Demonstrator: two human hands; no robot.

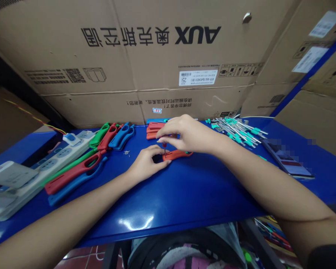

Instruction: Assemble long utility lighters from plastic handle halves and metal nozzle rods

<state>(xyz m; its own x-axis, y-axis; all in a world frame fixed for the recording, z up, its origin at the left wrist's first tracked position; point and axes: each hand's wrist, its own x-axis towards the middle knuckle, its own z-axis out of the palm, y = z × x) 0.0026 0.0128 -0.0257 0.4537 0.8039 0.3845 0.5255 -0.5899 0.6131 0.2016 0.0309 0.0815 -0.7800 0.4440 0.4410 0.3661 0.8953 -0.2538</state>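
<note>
My left hand (pixel 149 162) pinches the left end of an orange plastic handle piece (pixel 177 154) lying on the blue table. Above that end, my right hand (pixel 186 134) has its fingers closed around a small screwdriver (pixel 164 145) with a red grip. Its thin shaft points down onto the orange piece; whether the tip sits in a screw is too small to tell. Just behind my hands lies a stack of red and orange handle pieces (pixel 154 129), partly covered by my right hand. Left of my left hand is a little pile of screws (pixel 127 152).
Red, blue and green handle shells (pixel 75 173) lie at the left beside a white power strip (pixel 56 160). Metal rods with green tabs (pixel 236 130) are heaped at the right, near a phone (pixel 288 158). A cardboard box wall (pixel 145 74) stands behind the table.
</note>
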